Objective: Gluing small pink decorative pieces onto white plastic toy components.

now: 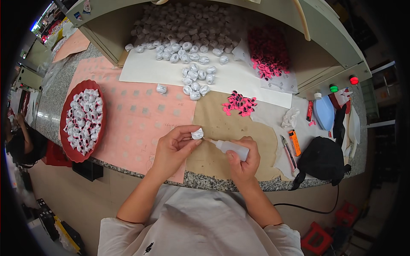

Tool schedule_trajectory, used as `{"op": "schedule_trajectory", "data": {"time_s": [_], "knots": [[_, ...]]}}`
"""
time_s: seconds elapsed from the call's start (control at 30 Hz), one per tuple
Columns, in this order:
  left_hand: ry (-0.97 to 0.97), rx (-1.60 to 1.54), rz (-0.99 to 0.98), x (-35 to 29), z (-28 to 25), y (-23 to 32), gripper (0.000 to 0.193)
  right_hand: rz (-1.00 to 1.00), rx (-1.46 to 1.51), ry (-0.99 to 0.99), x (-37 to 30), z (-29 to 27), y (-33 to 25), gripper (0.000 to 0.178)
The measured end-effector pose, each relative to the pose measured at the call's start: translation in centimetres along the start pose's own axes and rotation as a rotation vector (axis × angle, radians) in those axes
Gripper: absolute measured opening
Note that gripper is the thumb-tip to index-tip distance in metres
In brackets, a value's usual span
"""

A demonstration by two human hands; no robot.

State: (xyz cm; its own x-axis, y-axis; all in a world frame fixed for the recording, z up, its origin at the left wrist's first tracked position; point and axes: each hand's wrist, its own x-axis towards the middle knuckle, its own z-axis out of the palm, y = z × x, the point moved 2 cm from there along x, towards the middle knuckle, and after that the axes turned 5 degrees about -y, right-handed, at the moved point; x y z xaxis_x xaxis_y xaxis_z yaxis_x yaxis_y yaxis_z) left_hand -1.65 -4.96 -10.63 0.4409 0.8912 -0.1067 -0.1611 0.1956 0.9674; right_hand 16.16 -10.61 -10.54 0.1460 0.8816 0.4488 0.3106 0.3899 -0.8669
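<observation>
Between the fingertips of my left hand (174, 145) is a small white rounded piece (197, 134), shaped like the others on the bench. My right hand (247, 158) is wrapped round a translucent squeeze bottle (232, 149), tilted so its narrow tip points at the white piece. Whether the tip touches it I cannot tell. Just beyond my hands lies a small heap of pink and black flat pieces (240, 103). Several white pieces (194, 79) stand in a cluster farther back, and a lone one (161, 88) sits on the pink sheet.
At the left, a red scalloped tray (65, 123) holds many white pieces with dark and pink spots. A hooded box (98, 40) shelters more white pieces and a pink pile (269, 51). On the right lie an orange tube (294, 143), a pen (288, 153), a black bag (322, 160) and a blue dish (323, 113).
</observation>
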Motion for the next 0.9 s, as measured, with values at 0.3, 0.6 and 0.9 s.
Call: {"op": "schedule_trajectory", "data": {"time_s": [0.3, 0.6, 0.9], "knots": [[-0.005, 0.006, -0.010, 0.0, 0.0, -0.3, 0.031, -0.033, -0.014, 0.000, -0.2, -0.1, 0.3, 0.016], [0.011, -0.008, 0.015, 0.3, 0.3, -0.5, 0.031, 0.008, -0.036, 0.035, -0.2, -0.8, 0.2, 0.016], [0.012, -0.009, 0.058, 0.0, -0.2, -0.2, 0.031, 0.321, 0.287, 0.157, 0.0, -0.8, 0.9, 0.014]]}}
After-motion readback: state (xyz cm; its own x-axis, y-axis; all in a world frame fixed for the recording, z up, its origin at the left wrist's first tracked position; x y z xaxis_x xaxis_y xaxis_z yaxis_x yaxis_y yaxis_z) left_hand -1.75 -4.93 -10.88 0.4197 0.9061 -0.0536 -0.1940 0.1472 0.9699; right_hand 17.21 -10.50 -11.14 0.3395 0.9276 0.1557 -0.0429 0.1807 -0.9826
